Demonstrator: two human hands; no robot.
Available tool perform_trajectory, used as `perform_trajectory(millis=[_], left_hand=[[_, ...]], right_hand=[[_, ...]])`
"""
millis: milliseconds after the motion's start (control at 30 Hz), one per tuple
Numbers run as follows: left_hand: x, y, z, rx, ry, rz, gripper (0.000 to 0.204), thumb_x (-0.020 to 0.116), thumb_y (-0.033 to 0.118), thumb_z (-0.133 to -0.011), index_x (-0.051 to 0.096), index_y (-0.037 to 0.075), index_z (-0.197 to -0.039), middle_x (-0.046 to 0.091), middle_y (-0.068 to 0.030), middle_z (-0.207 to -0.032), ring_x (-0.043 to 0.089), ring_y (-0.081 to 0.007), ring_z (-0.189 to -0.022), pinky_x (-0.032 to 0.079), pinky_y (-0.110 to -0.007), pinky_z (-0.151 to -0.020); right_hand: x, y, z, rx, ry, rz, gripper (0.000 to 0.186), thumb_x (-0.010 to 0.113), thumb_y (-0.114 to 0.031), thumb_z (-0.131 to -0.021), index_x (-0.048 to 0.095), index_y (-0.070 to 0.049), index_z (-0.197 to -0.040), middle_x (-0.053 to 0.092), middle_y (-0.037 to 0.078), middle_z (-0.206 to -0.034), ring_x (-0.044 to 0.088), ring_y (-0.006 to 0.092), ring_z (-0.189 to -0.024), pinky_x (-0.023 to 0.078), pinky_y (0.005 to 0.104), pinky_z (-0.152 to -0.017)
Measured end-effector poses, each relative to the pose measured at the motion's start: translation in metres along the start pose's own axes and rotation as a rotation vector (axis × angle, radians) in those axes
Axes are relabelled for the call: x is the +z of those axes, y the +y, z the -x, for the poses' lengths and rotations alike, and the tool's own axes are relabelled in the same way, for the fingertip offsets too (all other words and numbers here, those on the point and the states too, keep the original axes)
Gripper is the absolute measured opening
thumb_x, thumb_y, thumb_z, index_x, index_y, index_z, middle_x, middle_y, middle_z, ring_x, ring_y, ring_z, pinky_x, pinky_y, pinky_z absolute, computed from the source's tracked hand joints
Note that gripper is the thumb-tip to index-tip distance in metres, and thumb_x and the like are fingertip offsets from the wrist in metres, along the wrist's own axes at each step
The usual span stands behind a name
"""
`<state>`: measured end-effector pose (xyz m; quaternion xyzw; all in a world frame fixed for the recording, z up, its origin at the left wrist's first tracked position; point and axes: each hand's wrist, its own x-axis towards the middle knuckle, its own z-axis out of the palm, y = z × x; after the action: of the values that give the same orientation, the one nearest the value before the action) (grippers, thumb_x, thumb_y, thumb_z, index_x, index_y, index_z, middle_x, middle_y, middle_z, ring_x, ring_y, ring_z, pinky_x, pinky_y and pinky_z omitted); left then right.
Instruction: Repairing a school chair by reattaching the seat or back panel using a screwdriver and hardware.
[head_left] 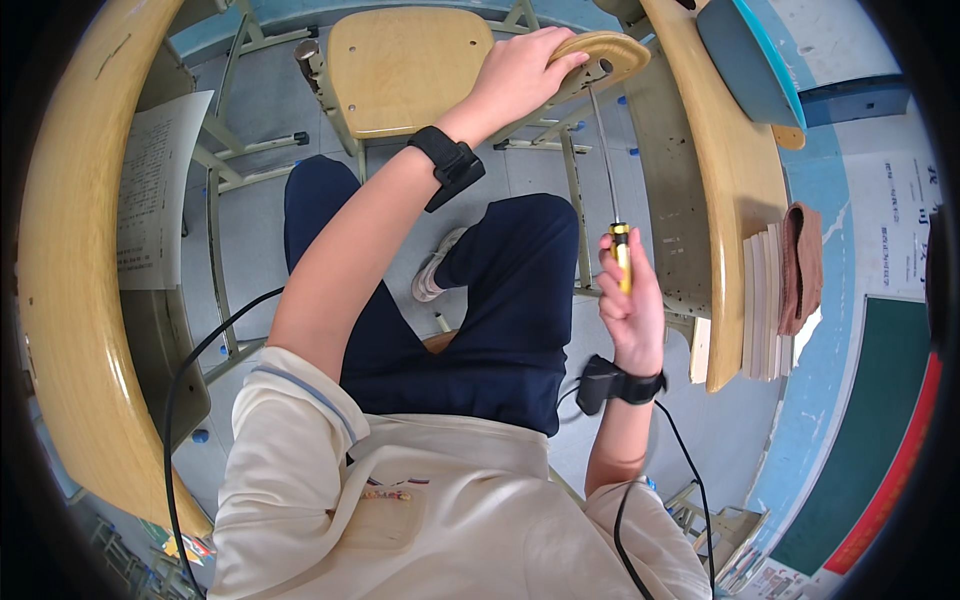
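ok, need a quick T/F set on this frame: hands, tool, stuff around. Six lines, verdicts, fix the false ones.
1. The right grip holds a screwdriver. True.
2. The screwdriver's handle is solid red. False: it is yellow and black.
3. The left grip is on a curved wooden board. True.
4. A black wrist device is worn on the left arm only. False: the right wrist has one too.
5. The white sheet is at the picture's right. False: it is at the left, by a desk.
6. A tan seat shows near the picture's top. True.
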<state>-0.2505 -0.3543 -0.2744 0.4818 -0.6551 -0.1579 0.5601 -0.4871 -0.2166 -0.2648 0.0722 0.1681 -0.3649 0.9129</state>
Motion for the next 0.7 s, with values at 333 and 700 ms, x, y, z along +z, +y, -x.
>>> perform_trajectory(millis=[333, 700], left_hand=[[0.001, -0.002, 0.002, 0.019, 0.008, -0.023, 0.033, 0.052, 0.035, -0.087, 0.059, 0.007, -0.102, 0.062, -0.0116, -0.089, 0.059, -0.0325, -0.080, 0.046, -0.038, -0.069], [0.004, -0.003, 0.002, 0.076, 0.087, -0.039, 0.027, 0.052, 0.033, -0.087, 0.060, 0.008, -0.094, 0.061, -0.0096, -0.080, 0.059, -0.0308, -0.072, 0.046, -0.039, -0.063]], right_hand=[[0.016, 0.039, 0.001, -0.714, 0.558, 1.346, 0.027, 0.051, -0.025, -0.092, 0.050, 0.000, -0.102, 0.050, 0.003, -0.071, 0.037, 0.0056, -0.045, 0.028, 0.0178, -0.038], [0.013, 0.034, 0.003, -0.567, 0.404, 1.086, 0.031, 0.049, -0.022, -0.093, 0.050, 0.006, -0.107, 0.039, 0.001, -0.063, 0.028, 0.0045, -0.042, 0.023, 0.0214, -0.035]])
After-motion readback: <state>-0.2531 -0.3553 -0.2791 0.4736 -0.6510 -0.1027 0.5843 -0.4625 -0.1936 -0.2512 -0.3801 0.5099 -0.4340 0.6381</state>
